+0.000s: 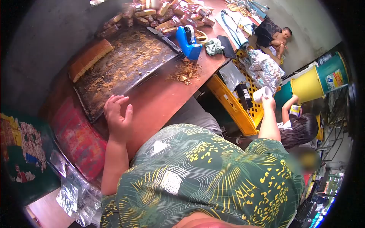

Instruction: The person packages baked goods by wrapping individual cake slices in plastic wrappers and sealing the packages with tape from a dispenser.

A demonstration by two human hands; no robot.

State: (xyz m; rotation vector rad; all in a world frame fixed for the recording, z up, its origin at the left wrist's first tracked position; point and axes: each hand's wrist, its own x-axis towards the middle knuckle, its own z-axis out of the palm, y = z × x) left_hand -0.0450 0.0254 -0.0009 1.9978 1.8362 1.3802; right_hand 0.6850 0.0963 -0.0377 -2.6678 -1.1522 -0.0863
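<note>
My left hand (117, 113) is held at the near corner of a dark baking tray (133, 84), fingers apart and nothing in them. Crumbs cover the tray, and a long slab of brown cake (90, 59) lies along its left side. Out to the right, my right hand (268, 103) is closed on a white cup (262, 94), above the side of a yellow plastic crate (237, 112). In the crate are a black box (243, 96) and crumpled clear plastic (262, 64).
Wrapped cake bars (167, 17) are piled at the back of the red table (161, 99). A blue tape dispenser (189, 43), a cloth (214, 46) and a phone (227, 46) lie nearby. One person (280, 40) sits beyond the crate; another (300, 129) is at right beside stacked buckets (308, 85).
</note>
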